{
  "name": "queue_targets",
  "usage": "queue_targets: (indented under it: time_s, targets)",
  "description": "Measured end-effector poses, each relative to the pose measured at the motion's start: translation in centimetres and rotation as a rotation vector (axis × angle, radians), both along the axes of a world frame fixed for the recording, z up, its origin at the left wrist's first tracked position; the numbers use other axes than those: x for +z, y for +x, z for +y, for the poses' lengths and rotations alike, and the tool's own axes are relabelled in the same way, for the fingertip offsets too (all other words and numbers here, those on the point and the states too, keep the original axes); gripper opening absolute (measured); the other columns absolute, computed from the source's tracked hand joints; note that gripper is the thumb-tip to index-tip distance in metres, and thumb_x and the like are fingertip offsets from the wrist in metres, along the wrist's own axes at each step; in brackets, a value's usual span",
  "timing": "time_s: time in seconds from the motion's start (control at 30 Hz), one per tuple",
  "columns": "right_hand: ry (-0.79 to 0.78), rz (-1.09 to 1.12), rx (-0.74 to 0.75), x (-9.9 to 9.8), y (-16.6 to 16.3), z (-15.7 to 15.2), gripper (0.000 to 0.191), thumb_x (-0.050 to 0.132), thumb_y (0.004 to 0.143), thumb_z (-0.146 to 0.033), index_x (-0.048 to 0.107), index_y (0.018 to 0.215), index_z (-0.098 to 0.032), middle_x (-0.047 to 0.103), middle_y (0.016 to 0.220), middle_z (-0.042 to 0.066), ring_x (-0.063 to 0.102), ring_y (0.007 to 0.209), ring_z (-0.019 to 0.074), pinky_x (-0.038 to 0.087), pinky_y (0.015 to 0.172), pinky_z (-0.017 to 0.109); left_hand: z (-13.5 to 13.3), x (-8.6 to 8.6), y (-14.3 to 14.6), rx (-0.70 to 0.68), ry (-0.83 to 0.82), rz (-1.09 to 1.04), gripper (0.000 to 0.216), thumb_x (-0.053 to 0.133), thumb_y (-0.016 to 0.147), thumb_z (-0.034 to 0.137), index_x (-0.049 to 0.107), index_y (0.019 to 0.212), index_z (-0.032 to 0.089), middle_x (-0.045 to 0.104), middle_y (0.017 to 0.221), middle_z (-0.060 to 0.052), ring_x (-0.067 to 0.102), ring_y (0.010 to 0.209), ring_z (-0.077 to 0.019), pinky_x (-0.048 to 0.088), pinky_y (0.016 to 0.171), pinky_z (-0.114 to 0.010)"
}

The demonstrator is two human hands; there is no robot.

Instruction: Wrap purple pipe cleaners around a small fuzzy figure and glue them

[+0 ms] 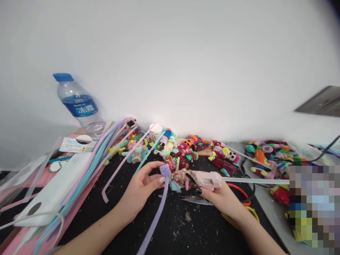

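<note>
Between the thumb and fingers of my left hand (147, 184) is a purple pipe cleaner (156, 216), its upper end wound into a tight coil and its tail hanging toward the front of the mat. My right hand (216, 196) grips a pale pink hot glue gun (208, 179), with a glue stick (255, 181) running out of its back. Bits of coloured fuzz and glue cover the gun's front, and its nozzle is close to the purple coil. Whether the two touch I cannot tell. Scissors (198, 200) with red and yellow handles lie beneath my right hand.
Colourful pipe-cleaner figures (186, 157) line the wall, with more in a pile (268, 156) at right. A water bottle (79, 102) leans at back left. Long pastel pipe cleaners (87, 173) lie over a white box (53, 191). A black cable (253, 189) runs at right; scraps dot the black mat (212, 233).
</note>
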State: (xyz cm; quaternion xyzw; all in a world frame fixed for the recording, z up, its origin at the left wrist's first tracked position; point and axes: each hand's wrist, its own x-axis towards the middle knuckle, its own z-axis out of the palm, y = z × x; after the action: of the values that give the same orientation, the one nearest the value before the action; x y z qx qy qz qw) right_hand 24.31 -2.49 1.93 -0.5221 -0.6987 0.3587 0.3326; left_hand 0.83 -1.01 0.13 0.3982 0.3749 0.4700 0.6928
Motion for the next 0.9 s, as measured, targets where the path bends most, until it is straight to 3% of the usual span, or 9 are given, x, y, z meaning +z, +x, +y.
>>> queue_targets:
  time_s: [0.2,0.4,0.9]
  targets:
    - [-0.006,0.007,0.040,0.07,-0.11,-0.07,0.020,0.058,0.079,-0.031,0.071,0.083,-0.016,0.069,0.076,0.005,0.062,0.068,0.0193,0.052,0.065,0.029,0.17,-0.05,0.06,-0.001,-0.001,0.008,0.029,0.070,0.075,0.020,0.060,0.102,0.023,0.068,0.091,0.000,0.063,0.084,-0.0133,0.050,0.076,-0.023]
    - [0.005,-0.039,-0.045,-0.19,0.08,-0.14,0.023,0.060,0.076,-0.035,0.070,0.080,-0.015,0.069,0.079,0.007,0.063,0.069,0.0214,0.053,0.064,0.032,0.16,-0.06,0.08,0.001,-0.032,-0.017,0.029,0.070,0.074,0.020,0.060,0.102,0.024,0.068,0.093,0.000,0.063,0.083,-0.0123,0.051,0.078,-0.023]
    - [-0.014,-0.054,-0.073,-0.60,0.44,-0.08,0.024,0.059,0.075,-0.036,0.069,0.082,-0.015,0.069,0.082,0.008,0.063,0.071,0.0221,0.054,0.066,0.034,0.12,-0.12,-0.02,0.002,-0.028,-0.009,0.029,0.069,0.076,0.020,0.060,0.103,0.025,0.067,0.095,0.001,0.063,0.086,-0.0136,0.051,0.081,-0.026]
